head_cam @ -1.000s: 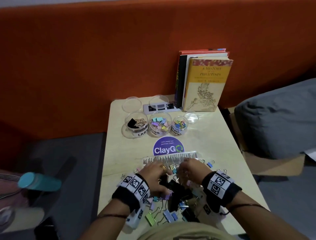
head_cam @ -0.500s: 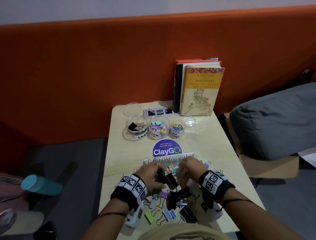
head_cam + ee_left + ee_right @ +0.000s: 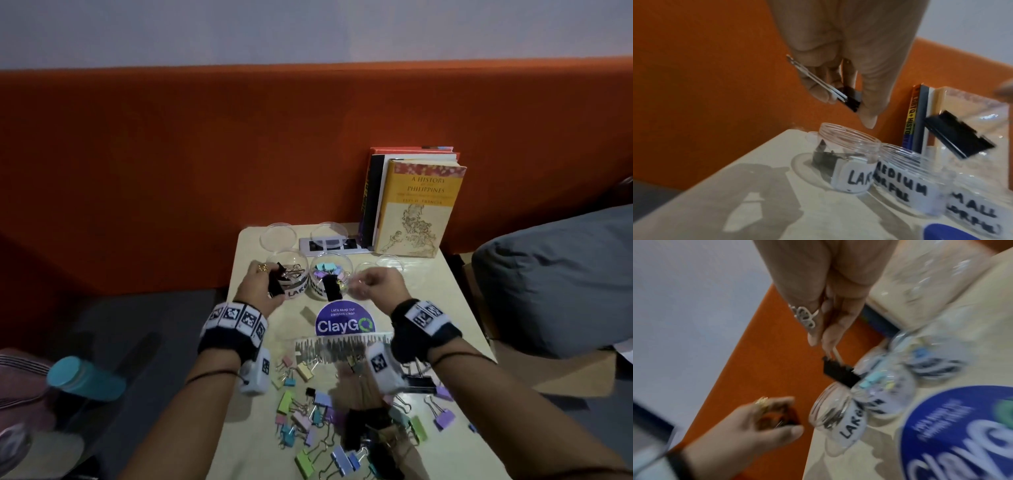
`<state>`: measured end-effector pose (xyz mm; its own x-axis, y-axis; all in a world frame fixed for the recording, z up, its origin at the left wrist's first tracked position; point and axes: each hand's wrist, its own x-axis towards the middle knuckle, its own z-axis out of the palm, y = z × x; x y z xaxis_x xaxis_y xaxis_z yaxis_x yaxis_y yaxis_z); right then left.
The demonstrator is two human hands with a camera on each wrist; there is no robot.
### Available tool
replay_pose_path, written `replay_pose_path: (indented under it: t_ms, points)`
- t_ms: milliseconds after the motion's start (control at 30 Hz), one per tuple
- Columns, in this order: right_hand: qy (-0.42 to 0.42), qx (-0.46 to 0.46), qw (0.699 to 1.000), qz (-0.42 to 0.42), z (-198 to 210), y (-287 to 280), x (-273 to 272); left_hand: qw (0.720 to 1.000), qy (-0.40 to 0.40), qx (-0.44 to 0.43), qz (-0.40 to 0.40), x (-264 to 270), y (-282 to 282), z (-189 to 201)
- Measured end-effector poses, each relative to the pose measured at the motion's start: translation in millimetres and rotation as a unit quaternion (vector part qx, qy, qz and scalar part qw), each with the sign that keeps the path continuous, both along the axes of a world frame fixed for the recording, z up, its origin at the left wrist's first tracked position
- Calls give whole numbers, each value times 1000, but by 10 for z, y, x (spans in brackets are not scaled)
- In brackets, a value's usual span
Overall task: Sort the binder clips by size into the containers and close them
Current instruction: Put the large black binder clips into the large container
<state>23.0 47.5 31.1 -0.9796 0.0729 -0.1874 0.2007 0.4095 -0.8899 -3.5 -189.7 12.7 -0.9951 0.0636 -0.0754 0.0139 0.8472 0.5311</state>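
Observation:
Three clear open jars stand in a row: LARGE (image 3: 291,275), MEDIUM (image 3: 330,269) and SMALL (image 3: 364,270), the last partly hidden by my right hand. My left hand (image 3: 274,287) pinches a large black binder clip (image 3: 851,99) just above and left of the LARGE jar (image 3: 849,146). My right hand (image 3: 356,284) holds a second large black clip (image 3: 331,287) by its wire handles; it hangs over the rims of the LARGE and MEDIUM jars (image 3: 838,371). Several loose coloured and black clips (image 3: 318,421) lie on the near table.
Three clear lids (image 3: 278,234) (image 3: 329,233) (image 3: 390,262) lie behind and beside the jars. Books (image 3: 418,205) stand at the back right against the orange wall. A purple ClayGo sticker (image 3: 344,322) and a zip bag (image 3: 342,346) lie mid-table. A grey cushion (image 3: 555,281) sits right, a teal bottle (image 3: 82,378) left.
Both hands have lifted from the clip pile and moved forward to the jars, each carrying a large black clip. The head view has tilted up.

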Motion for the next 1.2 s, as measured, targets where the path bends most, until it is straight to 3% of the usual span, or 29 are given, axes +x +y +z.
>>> replay_pose_path:
  t_ms: [100, 233, 300, 467, 600, 667, 733, 900, 1033, 1200]
  points:
    - [64, 52, 996, 20, 144, -373, -302, 995, -27, -95, -28, -275, -31, 58]
    - [153, 177, 966, 105, 182, -743, -613, 989, -39, -132, -52, -466, -12, 48]
    - [158, 229, 948, 154, 102, -857, -750, 986, -49, -146, -62, -499, -2, 2]
    - [135, 315, 907, 246, -124, -1043, -959, 995, -67, -73, -27, -483, -24, -195]
    - [82, 410, 853, 313, -264, -1066, -1014, 997, -67, -26, -16, -478, -82, -241]
    - [75, 402, 857, 312, -312, -1011, -1001, 998, -64, -5, -25, -462, -100, -237]
    - [123, 360, 879, 286, -356, -930, -956, 998, -51, 29, -27, -448, -136, -241]
    - [155, 295, 924, 190, -373, -714, -869, 991, 69, 102, 42, -563, -265, -118]
    - [137, 294, 926, 193, -390, -697, -833, 1000, 13, 5, 0, -718, -166, 31]
    - [146, 219, 961, 88, -390, -615, -787, 992, -42, -76, -96, -774, 142, 43]
